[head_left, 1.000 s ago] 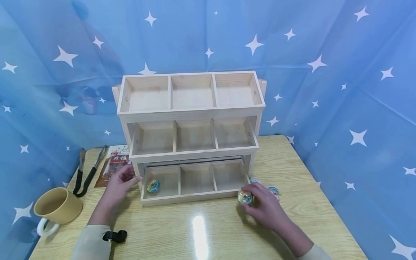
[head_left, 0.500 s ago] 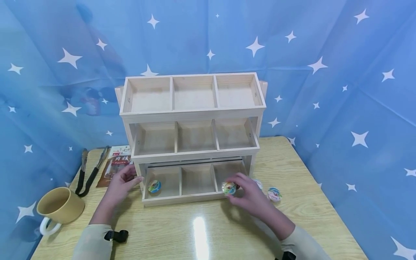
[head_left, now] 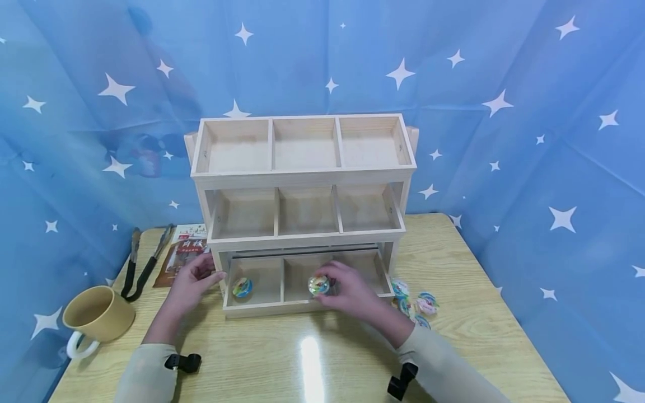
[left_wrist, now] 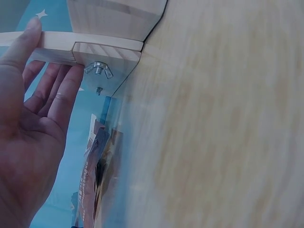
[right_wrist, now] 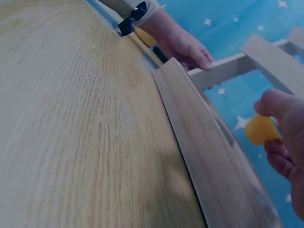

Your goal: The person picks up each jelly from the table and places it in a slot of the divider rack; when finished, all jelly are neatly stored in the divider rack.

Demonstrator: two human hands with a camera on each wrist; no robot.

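Note:
My right hand (head_left: 355,294) pinches a small jelly cup (head_left: 318,285) with a colourful printed lid, over the middle compartment of the bottom tray. The right wrist view shows its yellow body (right_wrist: 260,129) between thumb and fingers. Another jelly cup (head_left: 242,287) lies in the bottom tray's left compartment. With thumb and fingers on opposite sides, my left hand (head_left: 191,284) grips the left upright (left_wrist: 107,46) of the three-tier wooden shelf (head_left: 302,179). Several more jelly cups (head_left: 428,303) lie on the table just right of the shelf.
A yellow mug (head_left: 98,314) with a white handle stands at the table's left edge. Behind it lie black-handled tongs (head_left: 144,277) and a brown printed packet (head_left: 182,257). Blue star-patterned cloth (head_left: 322,56) hangs behind and at both sides of the wooden table (head_left: 252,358).
My right hand has carried the jelly cup leftward, from the tray's right end to above its middle compartment. The left hand keeps its grip on the shelf.

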